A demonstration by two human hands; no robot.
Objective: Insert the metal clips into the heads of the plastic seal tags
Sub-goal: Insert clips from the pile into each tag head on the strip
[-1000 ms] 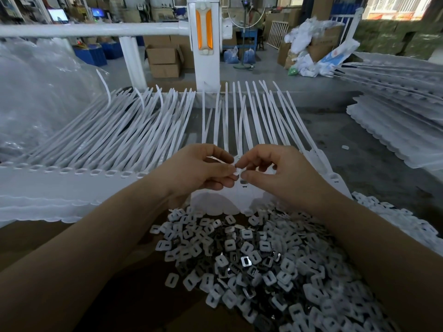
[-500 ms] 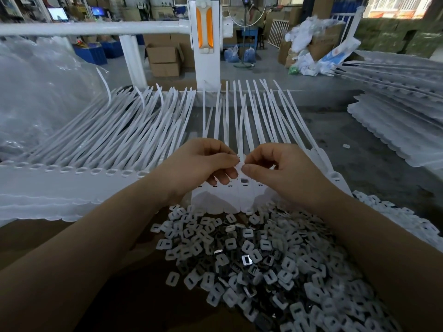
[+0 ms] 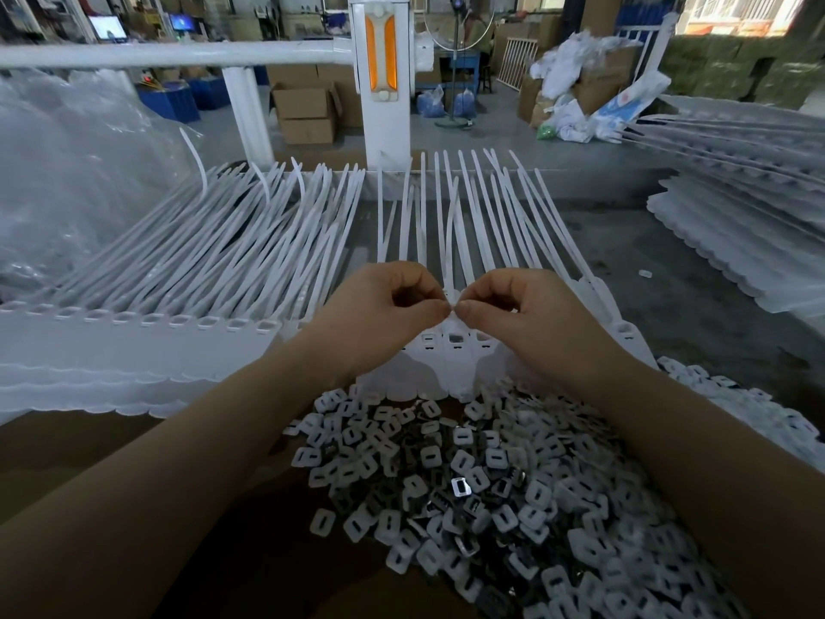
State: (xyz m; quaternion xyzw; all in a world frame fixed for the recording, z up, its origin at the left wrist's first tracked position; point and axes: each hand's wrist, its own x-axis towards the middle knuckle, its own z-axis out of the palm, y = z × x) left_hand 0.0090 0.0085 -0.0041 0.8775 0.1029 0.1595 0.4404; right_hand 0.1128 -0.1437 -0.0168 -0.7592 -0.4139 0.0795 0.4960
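Note:
A row of white plastic seal tags (image 3: pixel 455 346) lies in front of me, heads toward me and straps fanning away. My left hand (image 3: pixel 384 310) and my right hand (image 3: pixel 513 310) meet fingertip to fingertip over one tag head near the middle, both pinching there. Whatever small piece sits between the fingertips is hidden by them. Below my wrists spreads a big heap of metal clips (image 3: pixel 486 493), mixed silver pieces and white plastic-faced ones.
A stack of tag strips (image 3: pixel 147 341) lies to the left, and more stacked strips (image 3: pixel 736 243) lie at the right. Clear plastic bags (image 3: pixel 76 172) bulge at far left. A white post (image 3: pixel 386 78) and rail stand behind the bench.
Both hands have lifted slightly and drawn together over the tag head; the left fingers have curled in tighter, now pinching tip to tip with the right.

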